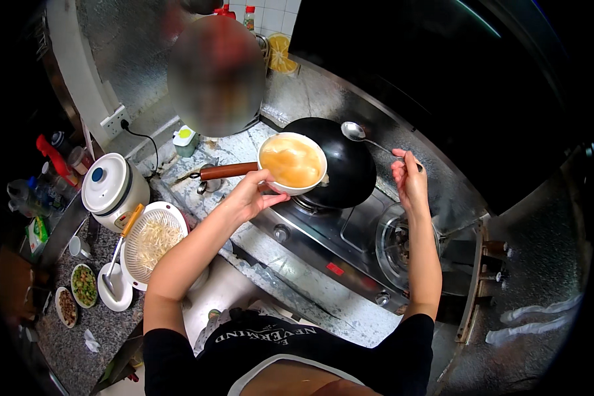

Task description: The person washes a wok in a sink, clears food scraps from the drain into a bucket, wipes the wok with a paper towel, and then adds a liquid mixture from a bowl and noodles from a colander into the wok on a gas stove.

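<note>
My left hand [248,197] grips the side of a white bowl [296,190] filled with smooth yellow-orange liquid [290,162], which looks like beaten egg. The bowl is held above the left part of a black wok [350,168]. The wok sits on the left burner, its wooden handle [226,171] pointing left. In my right hand [410,179] is the end of a metal spoon [353,131], its head reaching over the wok's far right rim. The bowl hides part of the wok's inside.
Right of the wok is a second burner [400,241] on the gas stove. At left stand a rice cooker [129,198], a white colander [133,257] of bean sprouts, a spatula [121,247] on a white plate [117,305], and dishes of chopped greens [84,285] and brown bits [66,307].
</note>
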A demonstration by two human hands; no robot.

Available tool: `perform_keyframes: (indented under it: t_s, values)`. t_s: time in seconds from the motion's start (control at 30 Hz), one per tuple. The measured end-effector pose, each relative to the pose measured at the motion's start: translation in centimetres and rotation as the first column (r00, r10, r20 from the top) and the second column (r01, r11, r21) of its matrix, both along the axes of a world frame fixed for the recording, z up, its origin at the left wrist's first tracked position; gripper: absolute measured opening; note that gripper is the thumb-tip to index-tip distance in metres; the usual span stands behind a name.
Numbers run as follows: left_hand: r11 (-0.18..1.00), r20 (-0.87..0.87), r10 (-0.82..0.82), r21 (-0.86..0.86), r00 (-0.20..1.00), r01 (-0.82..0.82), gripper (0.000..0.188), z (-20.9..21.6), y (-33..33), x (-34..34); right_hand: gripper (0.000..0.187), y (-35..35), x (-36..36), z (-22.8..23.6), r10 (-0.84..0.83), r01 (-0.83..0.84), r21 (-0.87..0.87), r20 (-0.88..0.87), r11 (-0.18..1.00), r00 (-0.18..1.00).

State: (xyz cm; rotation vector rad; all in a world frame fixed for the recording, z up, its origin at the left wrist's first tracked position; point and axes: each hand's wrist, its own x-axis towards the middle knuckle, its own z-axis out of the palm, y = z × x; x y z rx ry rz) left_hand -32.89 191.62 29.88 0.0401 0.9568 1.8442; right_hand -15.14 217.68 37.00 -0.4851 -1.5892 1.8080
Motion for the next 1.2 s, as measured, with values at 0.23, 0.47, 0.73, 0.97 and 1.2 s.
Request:
perform_keyframes:
  t_s: [0.23, 0.47, 0.73, 0.97, 1.2]
  values:
    - [0.999, -0.020, -0.035, -0.008, 0.999, 0.035, 0.039, -0.4, 2.1, 0.3, 0.037, -5.5, 0.8, 0.5, 0.205, -0.243, 0.202, 0.191, 0.949, 0.960]
    - [0.999, -0.032, -0.049, -0.019, 0.998, 0.049, 0.036, 0.1, 2.8, 1.1, 0.038, -5.5, -0.1, -2.4, 0.231, -0.274, 0.162, 0.240, 0.948, 0.943]
    - [0.996, -0.107, -0.063, -0.061, 0.992, 0.057, 0.030, -0.2, 2.8, 1.1, 0.037, -5.2, -1.4, -4.4, 0.270, -0.253, -0.108, 0.193, 0.962, 0.943]
    - [0.996, -0.054, -0.068, -0.054, 0.996, 0.065, 0.035, -0.4, 2.8, 0.9, 0.035, -3.7, -1.7, -5.4, 0.312, -0.272, -0.324, 0.076, 0.906, 0.947]
    - [0.999, 0.008, -0.048, -0.010, 0.999, 0.048, 0.047, -0.9, 3.2, 0.0, 0.030, -2.3, -1.1, -3.1, 0.241, -0.222, -0.303, 0.028, 0.927, 0.970]
